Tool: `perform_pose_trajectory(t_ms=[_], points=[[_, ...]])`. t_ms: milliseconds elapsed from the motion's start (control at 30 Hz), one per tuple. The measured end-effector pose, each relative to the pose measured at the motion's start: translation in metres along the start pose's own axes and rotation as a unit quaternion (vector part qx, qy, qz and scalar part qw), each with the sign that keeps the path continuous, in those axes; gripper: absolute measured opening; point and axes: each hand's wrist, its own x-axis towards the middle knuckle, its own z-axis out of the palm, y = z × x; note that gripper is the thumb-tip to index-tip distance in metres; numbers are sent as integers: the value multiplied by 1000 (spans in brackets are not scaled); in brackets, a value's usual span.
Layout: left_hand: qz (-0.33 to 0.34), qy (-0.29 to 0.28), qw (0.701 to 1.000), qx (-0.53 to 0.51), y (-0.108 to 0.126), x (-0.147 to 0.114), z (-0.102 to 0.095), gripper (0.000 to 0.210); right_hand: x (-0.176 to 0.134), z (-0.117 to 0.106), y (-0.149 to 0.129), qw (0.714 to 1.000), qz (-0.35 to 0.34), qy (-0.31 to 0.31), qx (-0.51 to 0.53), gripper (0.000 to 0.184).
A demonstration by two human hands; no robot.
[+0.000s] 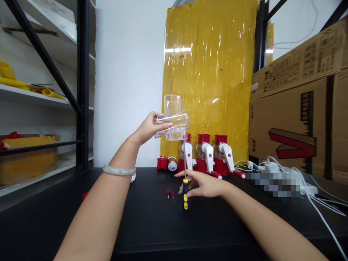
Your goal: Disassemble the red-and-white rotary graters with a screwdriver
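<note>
Far left: black metal shelving (pixel 81 83) with yellow plastic parts (pixel 16 85) on a shelf and a yellow bin (pixel 27 156) lower down.

Left hand (pixel 148 128) raised above the tabletop (pixel 152 224), fingers closed around a clear plastic housing (pixel 174 117). Housing is held up in the air, chute end pointing up, wider barrel end at the bottom. Pale jade bangle (pixel 119 170) on the left wrist.

On the tabletop between the arms, a small red piece (pixel 170 193) lies just left of the screwdriver.

Right hand (pixel 202 184) sits low, close to the tabletop, fingers wrapped on a screwdriver (pixel 185 188) with a black and yellow handle. Handle is down near the tabletop, shaft points straight up, tip reaches the underside of the clear housing; can't tell whether it touches.

Behind the hands, against a yellow plastic sheet (pixel 212 72): a small red part (pixel 162 163) and a round metal drum (pixel 172 164), then three assembled red and white units (pixel 209 154) with crank handles, side by side.

Right: white cables and a power strip (pixel 274 168) on the tabletop, part of that area blurred out. Large cardboard boxes (pixel 299 105) stacked at far right.
</note>
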Motion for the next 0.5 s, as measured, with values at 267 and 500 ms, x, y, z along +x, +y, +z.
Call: perform_pose_trajectory(t_ms=[267,500], points=[[1,-6,1000,-1,2,-2,0,43,0,-3,2,997,-13,69,-14,76],[1,-6,1000,0,3,-2,1,43,2,-1,6,998,23,54,-35,78]])
